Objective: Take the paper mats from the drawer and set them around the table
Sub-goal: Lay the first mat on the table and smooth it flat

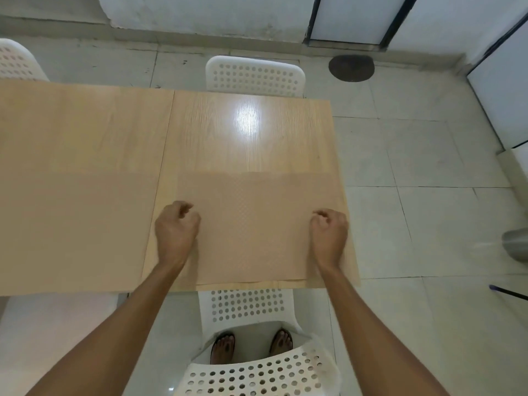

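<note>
Pale tiled floor [414, 155], scuffed wall along the far side, light wood-grain table [85, 132] filling the left and centre of the head view, a bright lamp glare on its far half. One paper mat [251, 224] lies flat on the near right part of the table: tan, nearly the table's own tone, with a faint fine woven or dotted texture; rectangular, long axis running left to right, parallel to the near table edge, its near edge almost flush with that edge. A second, plainer tan patch to its left may be another mat; cannot tell, the tones merge. Left hand [175, 232] sits over the mat's left edge, right hand [330, 234] over its right edge. Both are loosely curled, fingers bent inward; whether either grip pinches the paper or merely rests on it cannot be told. White perforated chairs: one [254, 75] tucked at the far side, one [248, 307] at the near side directly below the mat, a third [14, 61] at far left. Two sandalled feet [223, 348] show through the near chair's gap. Dark round floor patch [351, 68] near the far wall. No containers visible.
</note>
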